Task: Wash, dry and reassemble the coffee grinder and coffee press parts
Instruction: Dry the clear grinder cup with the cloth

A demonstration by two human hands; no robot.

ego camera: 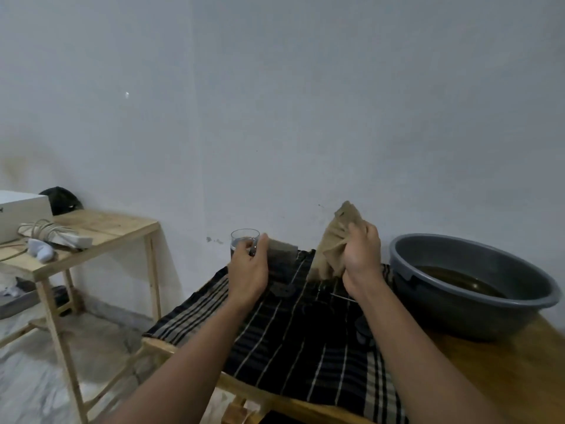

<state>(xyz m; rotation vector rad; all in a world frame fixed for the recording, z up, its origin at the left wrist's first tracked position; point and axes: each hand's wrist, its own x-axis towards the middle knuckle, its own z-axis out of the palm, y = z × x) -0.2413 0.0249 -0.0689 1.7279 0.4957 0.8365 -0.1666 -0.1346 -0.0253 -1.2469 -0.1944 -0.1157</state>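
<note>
A: Where is the glass (pixel 243 240)?

B: At the far left corner of the striped cloth (pixel 305 347), upright. The person's left hand (pixel 248 272) grips it, fingers wrapped round its near side and thumb up by the rim. Whether its base sits on the cloth is hidden by the hand.

A: And the arm?

B: The left forearm comes up from the bottom edge, stretched forward, with the back of the hand towards the camera.

A: What about the other hand?

B: The right hand (pixel 362 258) is held up at about the same height, clenched round a tan rag (pixel 334 240). The rag sticks up above the fist and hangs down below it. The two hands are apart.

A: Anything between them?

B: A dark block (pixel 283 260) stands just beside the left hand; what it is cannot be told. A small dark part (pixel 284 290) lies on the cloth in front of it, and a thin rod (pixel 344 297) lies near the right wrist.

A: Further out?

B: The cloth covers much of a wooden table (pixel 504 362). A grey basin (pixel 428 301) with brown water (pixel 458 281) sits at the right. To the left stands a side table (pixel 101 224) bearing a white box (pixel 21 212) and a coiled cable (pixel 42 231).
</note>
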